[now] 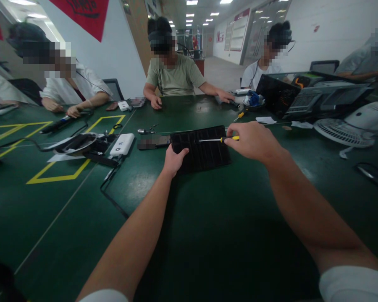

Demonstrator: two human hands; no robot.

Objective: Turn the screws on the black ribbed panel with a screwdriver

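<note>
In front of me a flat black wallet-like case [204,158] lies opened out, with slots or pockets across its inside. My left hand [174,161] grips its left edge, thumb on top and the other fingers hidden underneath. My right hand [255,141] pinches the yellow and black handle of a screwdriver [209,140]. Its metal shaft points left across the upper part of the case, with the tip near the centre fold. Whether the tip touches the case I cannot tell. Behind the case's left side sits a dark flat item [151,142], partly blurred out.
A white power bank [122,144] and a cluttered dark dish [78,144] stand left on the green table [208,226]. Small metal parts [141,131] lie beyond. A white fan [349,126] and an opened computer case [321,98] stand right. Several people sit around the table.
</note>
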